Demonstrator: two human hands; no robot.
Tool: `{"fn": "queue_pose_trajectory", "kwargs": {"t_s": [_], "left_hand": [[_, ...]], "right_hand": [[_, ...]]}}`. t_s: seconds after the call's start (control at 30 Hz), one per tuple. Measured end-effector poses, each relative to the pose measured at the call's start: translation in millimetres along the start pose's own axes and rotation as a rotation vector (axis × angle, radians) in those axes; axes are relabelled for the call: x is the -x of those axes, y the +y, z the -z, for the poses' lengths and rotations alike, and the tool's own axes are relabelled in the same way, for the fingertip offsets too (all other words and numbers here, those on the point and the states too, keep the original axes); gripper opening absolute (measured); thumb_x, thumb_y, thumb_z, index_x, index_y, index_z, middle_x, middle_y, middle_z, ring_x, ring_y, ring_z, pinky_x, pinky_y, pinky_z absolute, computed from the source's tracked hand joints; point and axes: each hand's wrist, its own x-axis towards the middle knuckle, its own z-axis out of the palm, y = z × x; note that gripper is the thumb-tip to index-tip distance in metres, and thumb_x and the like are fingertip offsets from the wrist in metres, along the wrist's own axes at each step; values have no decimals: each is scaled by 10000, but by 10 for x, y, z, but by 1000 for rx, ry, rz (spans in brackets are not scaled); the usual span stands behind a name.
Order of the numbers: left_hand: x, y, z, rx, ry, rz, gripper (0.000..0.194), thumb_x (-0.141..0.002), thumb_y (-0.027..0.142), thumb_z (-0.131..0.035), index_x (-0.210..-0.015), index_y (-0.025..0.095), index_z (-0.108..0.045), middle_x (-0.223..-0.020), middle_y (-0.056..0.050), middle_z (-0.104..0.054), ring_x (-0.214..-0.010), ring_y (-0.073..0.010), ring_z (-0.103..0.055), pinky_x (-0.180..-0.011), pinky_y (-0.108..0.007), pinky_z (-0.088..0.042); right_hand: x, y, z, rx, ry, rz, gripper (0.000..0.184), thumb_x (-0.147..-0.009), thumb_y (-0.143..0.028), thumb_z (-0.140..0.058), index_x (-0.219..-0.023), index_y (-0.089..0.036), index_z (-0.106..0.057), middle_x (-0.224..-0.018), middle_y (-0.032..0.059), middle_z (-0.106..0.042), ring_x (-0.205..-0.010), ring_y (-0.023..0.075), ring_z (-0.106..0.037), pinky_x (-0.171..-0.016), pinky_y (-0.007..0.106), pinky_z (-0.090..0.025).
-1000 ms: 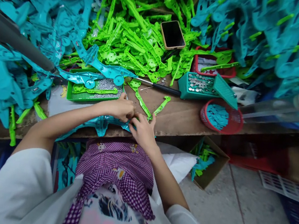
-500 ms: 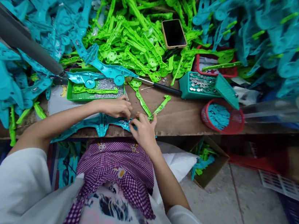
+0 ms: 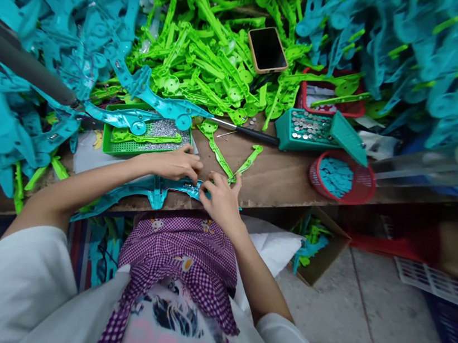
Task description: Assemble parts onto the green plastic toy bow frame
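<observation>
A long blue plastic shell part (image 3: 159, 189) lies along the table's front edge, its open inside upward. My left hand (image 3: 180, 163) is over its right half, fingers bent down and close together; whatever sits between the fingertips is too small to make out. At the right end of the shell, my right hand (image 3: 221, 197) has its thumb and fingers closed on the blue plastic. Small details inside the shell show between the hands. Just beyond my right fingers lie two slim green plastic parts, a longer one (image 3: 219, 156) and a shorter one (image 3: 249, 162), meeting in a V.
Behind my left hand, a green basket (image 3: 108, 146) holds small metal pieces, with blue and green parts across it. A black-handled screwdriver (image 3: 257, 136), a teal box (image 3: 286, 141) of metal discs and a red basket (image 3: 368, 187) stand right. A phone (image 3: 267, 50) lies on heaped green parts.
My left fingertips have shifted slightly, and a little more of the shell's inside shows between my hands. The grey pole at the left has swung outward to the left. My right hand stays nearly still.
</observation>
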Motion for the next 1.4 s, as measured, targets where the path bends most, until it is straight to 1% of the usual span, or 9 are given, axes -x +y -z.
{"fn": "queue_pose_trajectory", "kwargs": {"t_s": [0.17, 0.43, 0.83, 0.93, 1.0, 1.07, 1.17, 1.27, 1.4], "left_hand": [[-42, 96, 43, -62, 4, 5, 353, -817, 29, -482, -892, 304, -690, -905, -7, -634, -911, -192, -516, -1001, -407, -191], [-22, 188, 43, -71, 36, 28, 413, -785, -4, -483, -959, 318, -673, -1114, -12, -642, -1040, -195, -512, -1041, -408, -159], [76, 201, -3, -165, 52, 82, 460, -762, -40, -474, -959, 319, -683, -1047, -13, -626, -987, -188, -525, -1022, -401, -185], [72, 205, -22, -153, 73, 107, 446, -767, -35, -490, -942, 321, -694, -1042, -11, -629, -972, -190, -527, -1006, -390, -202], [90, 215, -28, -122, 103, 142, 462, -788, -32, -479, -993, 323, -692, -1060, -18, -633, -976, -189, -529, -986, -389, -209], [138, 252, -33, -80, 190, 227, 442, -842, 3, -465, -1073, 318, -671, -1089, -29, -636, -998, -188, -533, -960, -386, -216], [250, 386, -67, -14, 372, 396, 219, -932, 215, -524, -1083, 292, -662, -1112, -38, -644, -1035, -200, -535, -935, -389, -213], [334, 563, -165, -6, 406, 468, 192, -906, 431, -594, -998, 287, -681, -1047, -24, -673, -1005, -211, -539, -941, -410, -187], [303, 672, -308, 21, 403, 550, 208, -954, 385, -530, -896, 251, -678, -949, -10, -690, -937, -193, -560, -918, -414, -183]], "right_hand": [[-20, -29, -12, 29, -18, -14, 174, -906, -238, -496, -842, -216, -655, -1062, 70, -634, -1072, 249, -563, -1102, 674, -83], [5, 8, 22, -39, -36, -5, 187, -950, -270, -471, -881, -227, -639, -1081, 54, -633, -1070, 230, -575, -1105, 683, -65], [-83, -66, -90, 23, 19, 13, 175, -877, -188, -521, -748, -209, -637, -1006, 54, -655, -1113, 240, -553, -1112, 632, -88], [-41, -75, 12, 12, 22, 14, 198, -903, -183, -500, -787, -216, -657, -1057, 63, -660, -1210, 265, -514, -1103, 644, -87], [-13, -77, 182, -55, 50, 18, 196, -930, -220, -490, -869, -228, -676, -1105, 67, -657, -1240, 269, -503, -1106, 614, -145], [-10, -77, 389, -186, 126, 5, 196, -945, -291, -493, -981, -240, -679, -1138, 73, -649, -1201, 255, -538, -1084, 532, -279], [-50, -54, 585, -386, 309, -63, 248, -955, -355, -473, -1043, -232, -669, -1120, 82, -648, -1105, 228, -595, -985, 418, -431], [-68, 10, 494, -466, 333, -39, 244, -959, -339, -466, -1003, -223, -675, -1051, 73, -669, -1053, 210, -618, -943, 378, -469], [13, 100, 170, -359, 152, 79, 236, -959, -309, -483, -1044, -208, -679, -1047, 77, -690, -1048, 205, -617, -953, 374, -459]]}}
